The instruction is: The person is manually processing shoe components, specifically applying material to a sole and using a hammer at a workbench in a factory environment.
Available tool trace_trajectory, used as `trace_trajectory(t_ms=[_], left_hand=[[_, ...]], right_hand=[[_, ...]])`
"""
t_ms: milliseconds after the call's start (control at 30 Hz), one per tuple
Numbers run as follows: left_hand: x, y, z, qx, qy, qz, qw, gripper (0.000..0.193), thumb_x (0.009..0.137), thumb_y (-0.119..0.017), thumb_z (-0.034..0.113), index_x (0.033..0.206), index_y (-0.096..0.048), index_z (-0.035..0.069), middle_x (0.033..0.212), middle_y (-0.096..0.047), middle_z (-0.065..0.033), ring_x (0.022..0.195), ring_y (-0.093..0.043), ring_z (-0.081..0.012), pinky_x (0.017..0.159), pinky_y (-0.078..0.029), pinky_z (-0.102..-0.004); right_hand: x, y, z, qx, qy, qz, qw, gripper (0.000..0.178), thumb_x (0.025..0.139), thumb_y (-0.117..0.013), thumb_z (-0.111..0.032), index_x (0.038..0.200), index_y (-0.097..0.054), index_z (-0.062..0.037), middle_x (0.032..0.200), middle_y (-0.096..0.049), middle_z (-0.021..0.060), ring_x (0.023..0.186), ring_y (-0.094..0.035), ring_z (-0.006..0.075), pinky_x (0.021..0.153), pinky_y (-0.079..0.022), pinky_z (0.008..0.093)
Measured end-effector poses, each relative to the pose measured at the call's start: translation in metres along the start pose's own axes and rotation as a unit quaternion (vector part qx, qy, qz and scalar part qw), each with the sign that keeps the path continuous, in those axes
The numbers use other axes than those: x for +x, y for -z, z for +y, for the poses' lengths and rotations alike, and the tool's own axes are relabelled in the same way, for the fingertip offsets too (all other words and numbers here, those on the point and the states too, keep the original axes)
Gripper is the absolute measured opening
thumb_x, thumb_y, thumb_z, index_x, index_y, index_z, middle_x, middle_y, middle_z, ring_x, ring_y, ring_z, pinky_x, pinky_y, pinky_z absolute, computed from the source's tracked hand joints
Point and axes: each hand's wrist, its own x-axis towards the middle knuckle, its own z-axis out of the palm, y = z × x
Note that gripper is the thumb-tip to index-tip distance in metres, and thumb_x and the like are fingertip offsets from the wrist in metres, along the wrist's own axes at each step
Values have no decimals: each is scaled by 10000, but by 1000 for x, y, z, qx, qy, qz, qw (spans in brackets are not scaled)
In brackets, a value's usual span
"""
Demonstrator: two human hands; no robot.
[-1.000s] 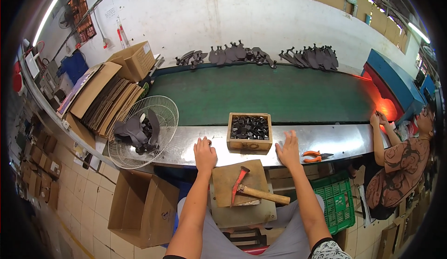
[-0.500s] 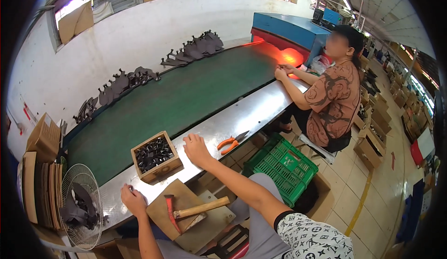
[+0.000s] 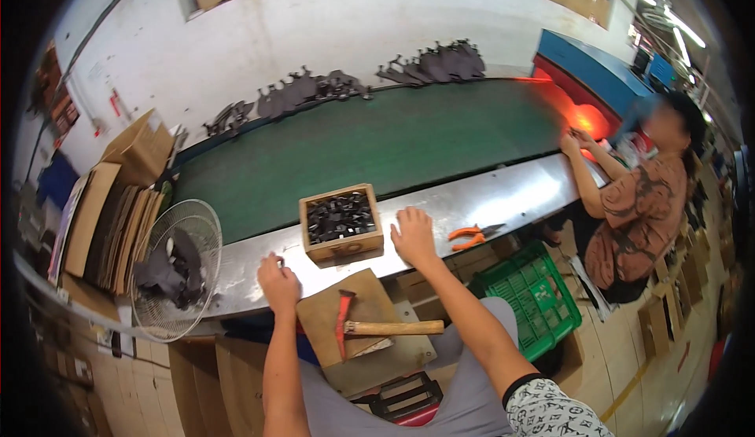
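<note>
My right hand (image 3: 414, 237) lies on the metal ledge (image 3: 503, 197), fingers spread and nothing in them. To its left stands a wooden box (image 3: 346, 247) filled with small black parts. Left of that box my left hand (image 3: 279, 284) rests on the ledge with its fingers curled in; whatever they may hold is hidden. Orange-handled pliers (image 3: 469, 236) lie right of my right hand. Over my lap, a hammer (image 3: 393, 328) with a red head and wooden handle lies on a brown board (image 3: 322, 299), touched by neither hand.
A green conveyor belt (image 3: 440, 134) runs beyond the ledge, dark flat pieces (image 3: 295, 95) lining its far edge. At left are a wire fan guard (image 3: 177, 272) holding dark pieces and stacked cardboard (image 3: 94, 217). A green crate (image 3: 535, 291) and a seated co-worker (image 3: 641, 225) are at right.
My view has swung left, so the whole scene sits further right in the picture. Both hands remain on the ledge; the hammer and pliers stay where they lay.
</note>
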Motion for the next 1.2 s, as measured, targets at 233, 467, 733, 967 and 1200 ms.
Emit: trace_trajectory(t_ms=[233,467,733,967,1200], left_hand=[[1,9,-7,14,15,10,1000,268,820,-548,33,1077,-618,6,1259,-625,-231,1261,-519,-432,1102,-347,-535],[2,2,2,18,4,3,1000,248,832,-560,70,1067,-612,9,1298,-600,-209,1303,-486,-417,1118,-345,-543],[-4,7,-2,54,5,-90,995,357,851,-515,74,1202,-546,17,1431,-499,-218,1414,-365,-426,1163,-276,-578],[11,24,14,100,-36,-211,972,462,839,-538,120,1292,-533,35,1490,-348,-323,1430,-237,-539,1155,-177,-657],[19,27,14,95,-2,-259,961,468,817,-525,111,1282,-550,68,1544,-285,-317,1467,-200,-509,1158,-124,-666]], right_hand=[[5,-1,-14,7,2,-18,1000,289,881,-643,-234,1065,-574,-23,1091,-540,160,1066,-497,360,926,-391,484],[0,-5,-3,13,17,37,999,411,889,-629,-185,1236,-524,8,1295,-511,226,1184,-482,408,1008,-368,517],[-3,-7,-2,8,-5,-38,999,301,904,-617,-189,1137,-557,-8,1186,-555,164,1129,-502,366,980,-367,481],[5,3,-12,-32,-26,-101,994,362,899,-617,-164,1210,-543,6,1288,-520,203,1182,-481,395,1033,-338,499],[18,6,-18,-44,-65,-175,981,421,890,-604,-161,1262,-529,21,1330,-494,202,1188,-459,392,1031,-319,510]])
